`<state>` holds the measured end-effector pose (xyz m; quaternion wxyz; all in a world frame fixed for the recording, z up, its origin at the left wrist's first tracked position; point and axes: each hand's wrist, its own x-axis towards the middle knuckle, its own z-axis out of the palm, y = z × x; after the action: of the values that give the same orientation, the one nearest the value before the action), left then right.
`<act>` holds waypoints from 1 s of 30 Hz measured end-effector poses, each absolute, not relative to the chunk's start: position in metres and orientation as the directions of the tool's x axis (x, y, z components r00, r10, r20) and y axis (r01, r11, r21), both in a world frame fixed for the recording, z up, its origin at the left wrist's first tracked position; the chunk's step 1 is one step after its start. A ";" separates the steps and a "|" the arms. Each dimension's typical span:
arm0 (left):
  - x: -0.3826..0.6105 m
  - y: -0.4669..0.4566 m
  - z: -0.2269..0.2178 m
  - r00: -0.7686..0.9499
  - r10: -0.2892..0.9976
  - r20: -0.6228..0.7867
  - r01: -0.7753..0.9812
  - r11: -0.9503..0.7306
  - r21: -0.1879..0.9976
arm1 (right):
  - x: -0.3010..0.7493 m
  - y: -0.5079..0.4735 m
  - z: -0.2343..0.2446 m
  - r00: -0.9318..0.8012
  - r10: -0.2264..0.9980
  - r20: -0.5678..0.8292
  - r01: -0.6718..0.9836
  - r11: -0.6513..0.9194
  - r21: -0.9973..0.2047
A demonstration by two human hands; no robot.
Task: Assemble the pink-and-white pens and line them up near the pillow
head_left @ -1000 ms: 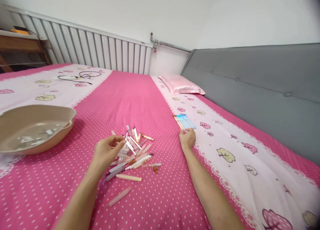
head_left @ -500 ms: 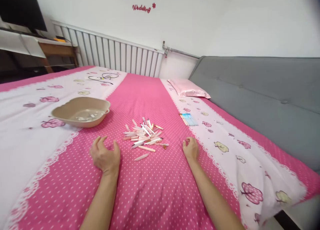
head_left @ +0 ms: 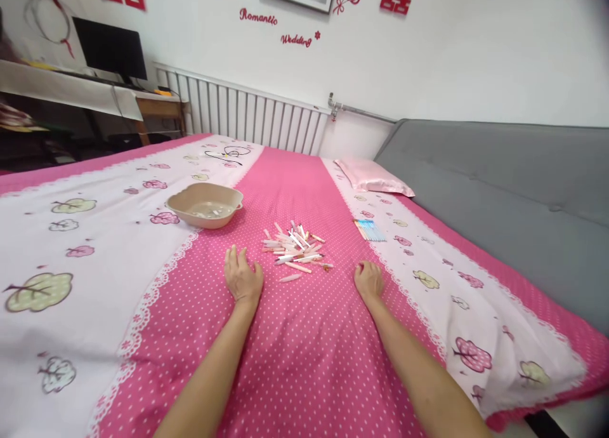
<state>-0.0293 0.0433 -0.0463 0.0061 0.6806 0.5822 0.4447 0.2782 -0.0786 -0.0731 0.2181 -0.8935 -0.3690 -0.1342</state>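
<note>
A loose pile of pens (head_left: 297,242), mostly pink and white, lies on the pink dotted bedspread. My left hand (head_left: 243,277) rests palm down just left of the pile, fingers stretched forward and thumb apart, holding nothing. To the right of the pile my right hand (head_left: 369,279) lies on the bedspread with its fingers loosely curled in, and no object shows in it. Beyond that hand is a neat row of blue-topped pens (head_left: 371,230), side by side. Behind my left hand stands a beige basin (head_left: 204,219) with a few small pale pieces inside.
A pink pillow (head_left: 373,176) lies by the grey headboard (head_left: 490,184). A thin black cable (head_left: 233,153) is coiled on the far left of the bed. Past the bed are a white radiator (head_left: 247,111) and a desk with a monitor (head_left: 111,49).
The view has swung left and up. My left hand has come nearer the pile and flattened onto the bedspread. My right hand stays beside the pile; pens and basin rest as before.
</note>
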 end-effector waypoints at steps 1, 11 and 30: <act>-0.029 0.043 -0.046 -0.069 0.808 0.585 0.788 -0.315 0.528 | 0.278 -0.079 -0.073 0.693 0.603 0.396 0.717 -0.635 -0.287; -0.024 0.047 -0.045 -0.094 0.874 0.476 0.844 -0.183 0.504 | 0.278 -0.080 -0.074 0.712 0.581 0.393 0.696 -0.656 -0.291; -0.016 0.047 -0.044 -0.007 0.952 0.307 0.966 -0.074 0.249 | 0.278 -0.081 -0.072 0.718 0.568 0.401 0.692 -0.641 -0.332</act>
<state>-0.0156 0.0467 -0.0439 -0.0174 0.7045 0.6803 0.2014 0.2781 -0.0810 -0.0718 0.2368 -0.8962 -0.3516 -0.1309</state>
